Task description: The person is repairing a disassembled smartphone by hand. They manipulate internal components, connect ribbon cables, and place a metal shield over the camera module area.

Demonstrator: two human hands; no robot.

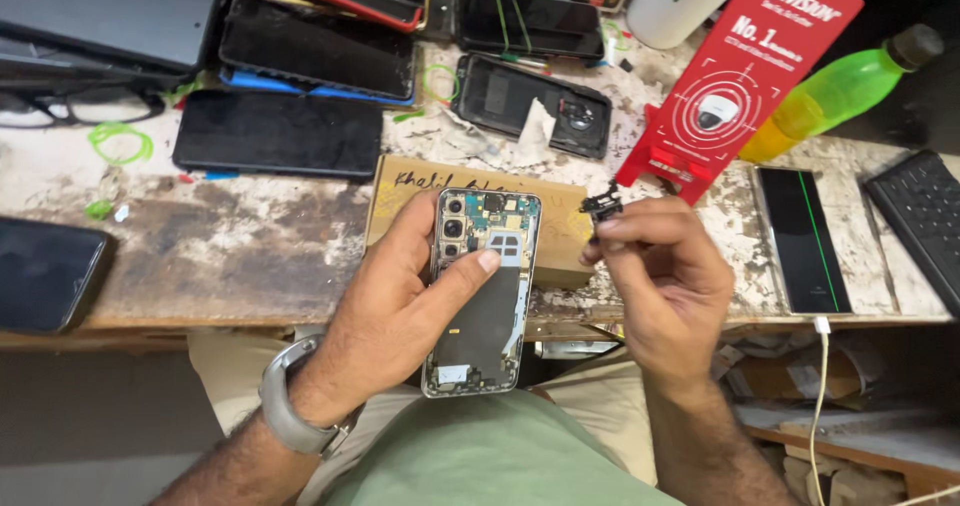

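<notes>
Two hands work above the worktop [250,236]: my left hand [400,296] grips the opened phone [482,296]; my right hand [655,276] pinches a small black part [603,204]. Step: part removed. Next calls for steady placement.

Upper right: green bottle [845,91], red card box [740,76]; upper left: spectacles [70,106], dark phones [278,134]; far right: keyboard [925,221]
</notes>
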